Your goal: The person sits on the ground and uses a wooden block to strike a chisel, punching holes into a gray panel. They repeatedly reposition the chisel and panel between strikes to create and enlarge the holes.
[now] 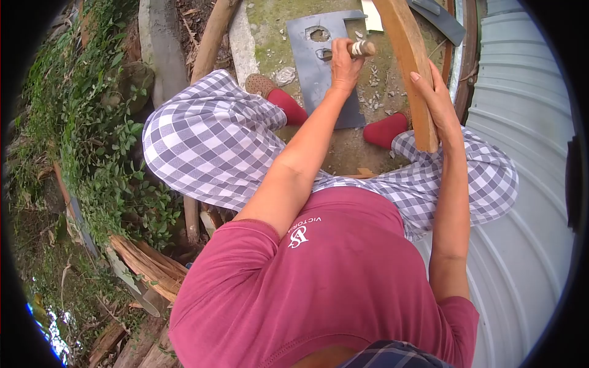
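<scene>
My left hand (345, 64) is closed around a short wooden handle (363, 48) with a pale wrapping; whatever is attached to it is hidden. The hand is over a dark grey flat sheet (336, 101) on the ground. Two ragged holes show in the sheet, one beyond the hand and one just left of it. My right hand (437, 101) grips the right side of a thick, curved wooden beam (412, 55), thumb on its upper face. The beam's near end rests by my right knee, and its far end runs out of the top of the view.
Small pale chips are scattered on the mossy concrete (270, 27) between my feet. A ridged metal sheet (512, 122) lies along the right. A log (211, 40) and leafy plants (116, 147) are at left, with split wood (144, 264) lower down. Another grey piece (438, 19) is at top right.
</scene>
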